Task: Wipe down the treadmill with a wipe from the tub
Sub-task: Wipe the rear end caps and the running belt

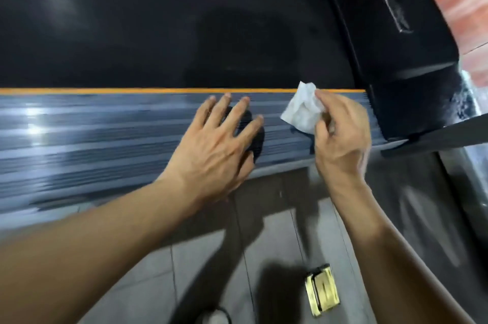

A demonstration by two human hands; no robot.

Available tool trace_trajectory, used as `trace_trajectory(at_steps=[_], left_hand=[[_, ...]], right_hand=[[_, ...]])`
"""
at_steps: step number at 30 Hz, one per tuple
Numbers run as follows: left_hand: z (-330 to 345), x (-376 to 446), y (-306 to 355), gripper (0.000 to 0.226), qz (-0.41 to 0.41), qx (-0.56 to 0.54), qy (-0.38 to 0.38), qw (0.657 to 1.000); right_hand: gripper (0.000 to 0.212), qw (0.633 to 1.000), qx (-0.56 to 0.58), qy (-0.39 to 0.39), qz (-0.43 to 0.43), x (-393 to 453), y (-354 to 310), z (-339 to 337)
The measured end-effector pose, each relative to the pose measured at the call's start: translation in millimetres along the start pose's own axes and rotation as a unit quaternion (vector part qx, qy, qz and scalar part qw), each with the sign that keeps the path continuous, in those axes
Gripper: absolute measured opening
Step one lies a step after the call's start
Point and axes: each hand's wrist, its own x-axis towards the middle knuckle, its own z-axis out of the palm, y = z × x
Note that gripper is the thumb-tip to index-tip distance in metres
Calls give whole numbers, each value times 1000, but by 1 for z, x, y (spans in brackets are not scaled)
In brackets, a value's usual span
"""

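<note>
1. Wipe [302, 110]: white, crumpled, over the treadmill's grey side rail [105, 138].
2. Right hand [340, 138] pinches it between thumb and fingertips.
3. Left hand [216, 146]: fingers spread flat, resting on the rail.

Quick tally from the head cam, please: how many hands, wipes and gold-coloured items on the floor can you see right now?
Hands: 2, left hand spread on the ribbed side rail, right hand pinching the wipe
Wipes: 1, white wipe
Gold-coloured items on the floor: 1, a gold packet
Total: 4
</note>
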Motion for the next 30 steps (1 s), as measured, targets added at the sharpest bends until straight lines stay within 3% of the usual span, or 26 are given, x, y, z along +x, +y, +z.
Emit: trace_trajectory(at_steps=[4, 9, 16, 19, 23, 26, 28, 30], left_hand=[[19, 25, 20, 64, 39, 16, 6, 999], [31, 34, 32, 65, 18, 13, 8, 1000], [33, 31, 34, 66, 14, 32, 23, 999], [33, 32, 35, 66, 11, 45, 22, 999], [32, 32, 36, 68, 2, 41, 12, 999], [31, 32, 36, 68, -5, 38, 6, 999], [31, 33, 37, 68, -5, 31, 3, 999], [32, 32, 37, 68, -10, 34, -2, 999]], right_hand=[[41, 999, -25, 25, -20, -4, 53, -1], [44, 989, 51, -114, 81, -15, 53, 21], [38, 979, 55, -180, 77, -15, 60, 19], [36, 982, 48, -167, 73, -2, 86, 12], [35, 964, 21, -146, 223, 33, 137, 0], [36, 949, 40, -138, 281, 39, 140, 1], [36, 946, 87, -150, 272, 35, 117, 7], [40, 952, 125, -220, 173, 26, 77, 16]])
